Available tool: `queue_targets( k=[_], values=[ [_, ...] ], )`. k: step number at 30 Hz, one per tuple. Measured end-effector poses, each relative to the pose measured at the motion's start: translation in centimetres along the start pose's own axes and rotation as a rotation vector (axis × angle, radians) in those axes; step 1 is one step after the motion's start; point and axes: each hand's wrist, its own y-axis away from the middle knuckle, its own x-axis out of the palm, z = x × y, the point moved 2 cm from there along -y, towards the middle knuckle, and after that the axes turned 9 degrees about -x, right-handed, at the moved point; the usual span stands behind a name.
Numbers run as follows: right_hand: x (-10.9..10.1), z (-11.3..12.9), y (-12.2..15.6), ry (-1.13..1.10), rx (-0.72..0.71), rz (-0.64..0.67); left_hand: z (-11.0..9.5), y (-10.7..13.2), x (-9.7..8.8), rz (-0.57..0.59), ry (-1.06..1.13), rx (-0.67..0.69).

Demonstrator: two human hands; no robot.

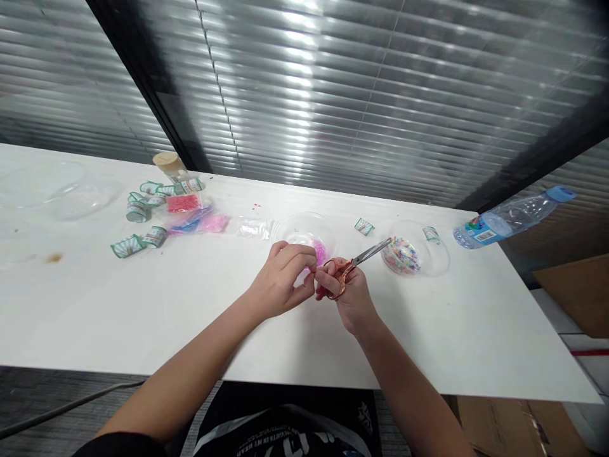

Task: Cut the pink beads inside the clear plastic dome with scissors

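My right hand (351, 295) is closed around a pair of scissors (364, 255) with copper-coloured handles, the blades pointing away to the right. My left hand (284, 279) is pinched, its fingertips meeting those of my right hand; something small and reddish shows between them, too tiny to name. Just behind the hands stands a clear round dish (304, 222) with pink beads (320, 252) in it, partly hidden by my left hand. To the right, a second clear dish (435, 254) holds multicoloured beads (403, 254), near the scissor tips.
At the left lie bags of red beads (183, 203) and pink beads (212, 223), several green-edged labels (127, 246) and a cork-topped jar (170, 166). A clear plastic bag (254, 228) lies nearer the middle. A water bottle (514, 219) leans at the right, before the window blinds (304, 95).
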Motion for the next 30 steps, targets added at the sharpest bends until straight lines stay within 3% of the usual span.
queue_targets(
  k=[14,23,30],
  values=[
    [-0.6,0.2,-0.6,0.108,-0.043,-0.069,0.4,-0.4,-0.7,-0.013,-0.119,-0.09],
    [-1.0,-0.3,-1.3,0.166,-0.072,-0.134,2.5,-0.6,-1.5,-0.242,-0.238,-0.316],
    [-1.5,0.0,-1.8,0.187,-0.12,-0.224,3.3,-0.6,-1.4,-0.276,-0.266,-0.388]
  ],
)
